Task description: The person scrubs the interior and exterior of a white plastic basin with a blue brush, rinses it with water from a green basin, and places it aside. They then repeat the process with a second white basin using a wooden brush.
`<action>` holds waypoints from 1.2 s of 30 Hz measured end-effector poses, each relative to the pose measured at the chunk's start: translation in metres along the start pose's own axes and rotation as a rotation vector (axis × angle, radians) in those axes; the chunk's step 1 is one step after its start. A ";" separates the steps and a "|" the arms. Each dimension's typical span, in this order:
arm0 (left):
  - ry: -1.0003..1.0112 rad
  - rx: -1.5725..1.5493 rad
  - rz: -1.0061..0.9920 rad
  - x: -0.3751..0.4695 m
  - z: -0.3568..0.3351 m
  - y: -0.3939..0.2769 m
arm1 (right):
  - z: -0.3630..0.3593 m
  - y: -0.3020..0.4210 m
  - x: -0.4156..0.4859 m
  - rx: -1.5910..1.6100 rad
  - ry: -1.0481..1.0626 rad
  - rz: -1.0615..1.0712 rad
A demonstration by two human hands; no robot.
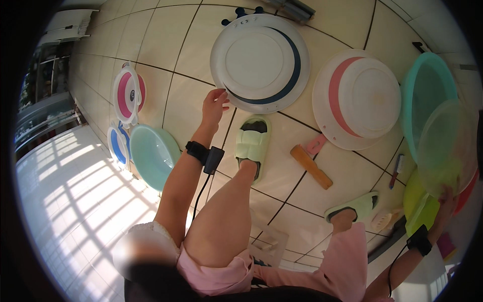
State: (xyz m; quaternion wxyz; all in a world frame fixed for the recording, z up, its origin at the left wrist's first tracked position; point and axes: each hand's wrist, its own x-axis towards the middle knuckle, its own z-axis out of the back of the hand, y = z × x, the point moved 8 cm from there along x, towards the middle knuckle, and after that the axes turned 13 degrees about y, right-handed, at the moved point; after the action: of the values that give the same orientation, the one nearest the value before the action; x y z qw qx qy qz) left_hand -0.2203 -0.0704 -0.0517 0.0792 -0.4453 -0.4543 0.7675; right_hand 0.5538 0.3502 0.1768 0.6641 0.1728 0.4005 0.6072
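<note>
A white collapsible basin (260, 62) with a dark blue band lies bottom up on the tiled floor in front of me. My left hand (216, 105) is at its near left rim, fingers loosely apart and holding nothing; whether the fingertips touch the rim I cannot tell. Far to the right, my right hand (447, 202) grips the lower edge of a translucent plastic basin (437, 147), blurred and tilted up. Behind that leans a turquoise basin (419, 90). A yellow-green plastic basin (417, 200) is beside the right hand, and a red edge (466, 192) shows past it.
An upturned white basin with a pink band (366, 96) lies right of centre. Near my slippers are a wooden block (311, 167) and a brush (397, 170). At left stand a pale green basin (153, 154) and small collapsible basins, pink (126, 94) and blue (118, 145).
</note>
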 end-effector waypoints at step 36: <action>-0.134 0.745 -1.035 -0.042 -0.078 -0.159 | -0.060 0.171 0.056 -0.329 0.125 0.262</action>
State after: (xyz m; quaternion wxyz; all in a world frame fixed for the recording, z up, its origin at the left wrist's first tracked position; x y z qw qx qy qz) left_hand -0.1812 0.0479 0.0807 0.5600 -0.0621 -0.3175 0.7627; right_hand 0.3918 0.4224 0.2444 0.5725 0.0746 0.3105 0.7552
